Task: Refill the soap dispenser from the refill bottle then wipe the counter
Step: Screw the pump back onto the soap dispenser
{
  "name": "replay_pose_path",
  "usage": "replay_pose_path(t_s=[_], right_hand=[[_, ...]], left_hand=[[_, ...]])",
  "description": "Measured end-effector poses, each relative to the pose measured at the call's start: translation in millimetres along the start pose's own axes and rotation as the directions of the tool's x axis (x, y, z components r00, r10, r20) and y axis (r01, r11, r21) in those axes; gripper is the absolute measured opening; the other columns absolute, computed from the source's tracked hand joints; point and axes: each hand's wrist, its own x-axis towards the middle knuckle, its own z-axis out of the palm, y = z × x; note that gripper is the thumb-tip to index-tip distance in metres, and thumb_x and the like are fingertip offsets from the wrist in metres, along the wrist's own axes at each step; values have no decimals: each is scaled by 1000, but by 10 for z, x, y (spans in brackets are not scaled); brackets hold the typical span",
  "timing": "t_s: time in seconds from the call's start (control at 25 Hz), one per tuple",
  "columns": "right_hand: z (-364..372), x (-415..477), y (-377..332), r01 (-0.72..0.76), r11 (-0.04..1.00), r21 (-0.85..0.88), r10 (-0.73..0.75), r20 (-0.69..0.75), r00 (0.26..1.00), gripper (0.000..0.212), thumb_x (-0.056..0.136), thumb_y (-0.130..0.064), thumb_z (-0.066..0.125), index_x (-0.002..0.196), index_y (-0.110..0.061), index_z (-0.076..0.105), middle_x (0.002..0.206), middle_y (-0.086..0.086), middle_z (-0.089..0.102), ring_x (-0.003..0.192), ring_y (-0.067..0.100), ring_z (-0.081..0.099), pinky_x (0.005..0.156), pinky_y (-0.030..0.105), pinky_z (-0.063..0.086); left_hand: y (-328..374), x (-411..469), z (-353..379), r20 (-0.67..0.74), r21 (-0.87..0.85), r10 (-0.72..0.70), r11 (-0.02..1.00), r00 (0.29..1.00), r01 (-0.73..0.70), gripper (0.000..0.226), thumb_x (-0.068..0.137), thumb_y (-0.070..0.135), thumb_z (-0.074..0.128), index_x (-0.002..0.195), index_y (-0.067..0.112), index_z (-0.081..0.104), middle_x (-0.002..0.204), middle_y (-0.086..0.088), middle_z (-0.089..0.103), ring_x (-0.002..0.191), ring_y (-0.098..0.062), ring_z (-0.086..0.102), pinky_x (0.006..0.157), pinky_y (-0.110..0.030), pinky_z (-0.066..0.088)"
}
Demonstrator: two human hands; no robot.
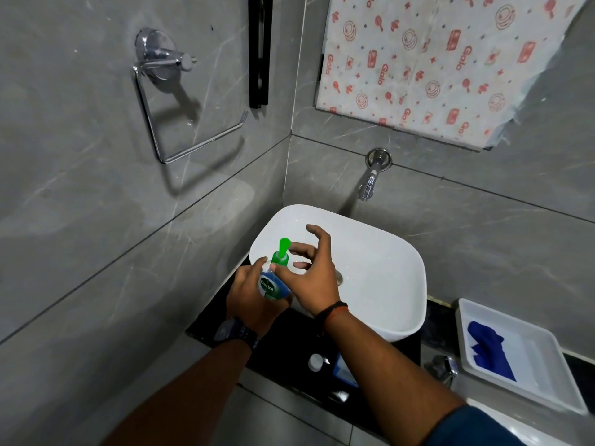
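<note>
The soap dispenser is a clear Dettol bottle with a green pump head. My left hand grips its body at the left front edge of the white basin. Fingers of my right hand are on the green pump collar, the other fingers spread. On the black counter below stand a small white-capped bottle and a blue pack, partly hidden by my right forearm.
A wall tap hangs over the basin. At the right a white tray holds a blue cloth. A chrome towel ring is on the left wall. A second chrome tap sits by the tray.
</note>
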Motion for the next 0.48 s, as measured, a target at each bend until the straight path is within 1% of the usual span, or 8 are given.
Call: replay_pose_path(t_s=[0.04,0.12,0.2,0.28,0.36,0.48], right_hand=[[7,0,1,-11,1000,-5,11,7,1000,78,70,-21,83,128,-35,33,96,-8,66,94,10,63,82,21,52],[15,3,3,-18,1000,-24,17,-31,999,78,69,-21,85,126,-34,33,89,-8,65,88,10,64,79,21,52],[6,5,10,-10,1000,-19,9,-37,999,80,67,-21,86,126,-33,34,91,-7,64,89,9,64,79,20,53],[2,13,24,-11,1000,-14,11,7,1000,74,70,-18,83,127,-33,37,95,-6,65,93,11,64,85,25,54],[-3,23,19,-15,999,-28,15,8,1000,65,72,-16,82,122,-31,42,92,-6,66,92,13,64,86,31,55],[-11,33,-9,8,999,-46,-6,41,999,61,73,-15,81,123,-29,47,92,-9,64,94,10,63,87,26,53]], left_hand=[[9,-7,4,2,6,4,1000,1000,-4,72,47,16,84,114,17,59,104,-8,59,77,-27,63,63,-37,56],[21,-18,16,3,4,2,1000,1000,-2,67,47,14,82,110,17,60,103,-7,59,79,-27,64,63,-37,56],[24,-12,19,6,-5,-16,1000,1000,16,68,47,13,81,111,18,59,105,-8,59,80,-27,63,64,-36,55],[13,-8,28,-5,15,12,1000,1000,-12,73,46,13,82,115,17,58,104,-9,60,80,-27,64,64,-33,55],[18,-13,30,-12,21,37,999,999,-37,73,46,13,82,115,15,59,101,-9,61,81,-27,64,63,-33,55],[24,-16,21,0,20,28,999,1000,-28,72,47,16,81,115,17,58,102,-7,60,85,-24,63,65,-35,56]])
